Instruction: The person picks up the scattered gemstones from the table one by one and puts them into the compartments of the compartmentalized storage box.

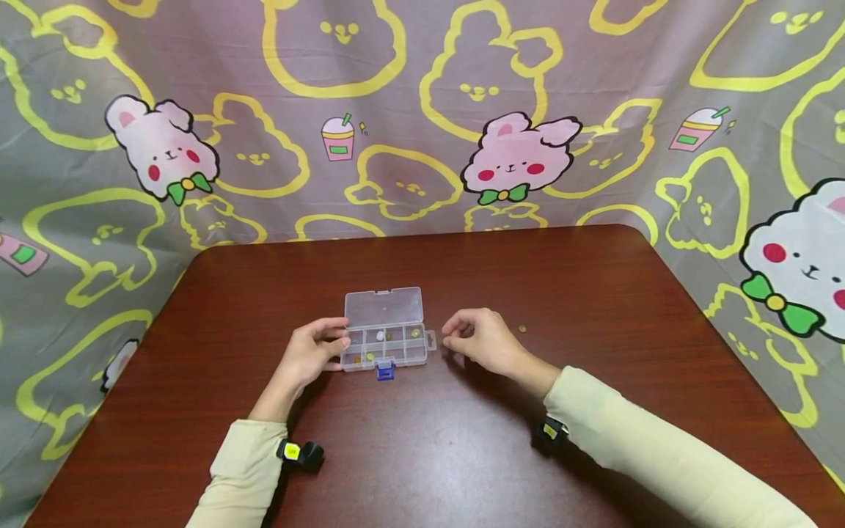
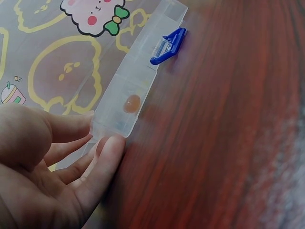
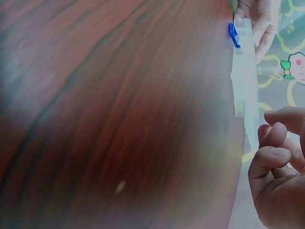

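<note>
A clear plastic compartment box (image 1: 417,359) lies on the table with its lid (image 1: 383,306) folded back. Small beads or stones sit in several compartments, among them a white one (image 1: 380,336) and an amber one (image 2: 132,103). A blue latch (image 1: 386,372) hangs at the front. My left hand (image 1: 309,355) holds the box's left end between thumb and fingers. Just off the right end, near the clear side tab (image 1: 431,340), is my right hand (image 1: 485,341), its fingers loosely bent and nothing visible between them. A small yellowish bead (image 1: 522,328) lies to the right of that hand.
The dark brown wooden table (image 1: 436,455) has rounded far corners. A patterned cloth curtain (image 1: 409,44) hangs behind it and along both sides. Each wrist wears a black strap, such as the left wrist strap (image 1: 310,456).
</note>
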Action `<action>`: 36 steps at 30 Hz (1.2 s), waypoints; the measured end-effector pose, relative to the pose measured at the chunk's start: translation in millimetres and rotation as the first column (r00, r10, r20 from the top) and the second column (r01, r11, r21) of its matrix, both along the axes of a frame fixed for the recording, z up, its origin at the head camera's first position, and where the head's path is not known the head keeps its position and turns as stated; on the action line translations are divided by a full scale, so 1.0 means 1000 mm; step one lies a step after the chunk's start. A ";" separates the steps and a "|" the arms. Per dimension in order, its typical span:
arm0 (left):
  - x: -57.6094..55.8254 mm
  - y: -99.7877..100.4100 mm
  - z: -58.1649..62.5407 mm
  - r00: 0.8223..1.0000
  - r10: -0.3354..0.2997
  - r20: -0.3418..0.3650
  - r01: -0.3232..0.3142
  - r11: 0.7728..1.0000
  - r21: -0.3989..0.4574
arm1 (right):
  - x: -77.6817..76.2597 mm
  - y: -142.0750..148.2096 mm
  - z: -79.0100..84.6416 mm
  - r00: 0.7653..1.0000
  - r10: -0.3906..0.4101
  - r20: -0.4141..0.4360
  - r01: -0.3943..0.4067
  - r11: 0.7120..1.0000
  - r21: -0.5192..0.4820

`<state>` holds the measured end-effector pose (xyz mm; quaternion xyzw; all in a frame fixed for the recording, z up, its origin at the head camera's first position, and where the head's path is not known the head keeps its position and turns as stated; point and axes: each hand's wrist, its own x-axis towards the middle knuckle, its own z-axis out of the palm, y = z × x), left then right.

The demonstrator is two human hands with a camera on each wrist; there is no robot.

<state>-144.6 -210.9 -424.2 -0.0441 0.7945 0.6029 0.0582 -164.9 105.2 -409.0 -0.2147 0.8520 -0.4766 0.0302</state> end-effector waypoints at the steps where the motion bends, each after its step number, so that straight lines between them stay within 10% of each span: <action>1: 0.000 0.000 0.000 1.000 0.001 0.001 -0.001 1.000 -0.001 | 0.000 0.003 0.000 1.000 -0.006 0.007 0.006 1.000 0.001; 36: -0.001 0.001 0.000 1.000 -0.002 0.011 0.002 1.000 0.009 | -0.008 0.104 -0.013 0.992 -0.109 0.070 0.106 0.993 0.043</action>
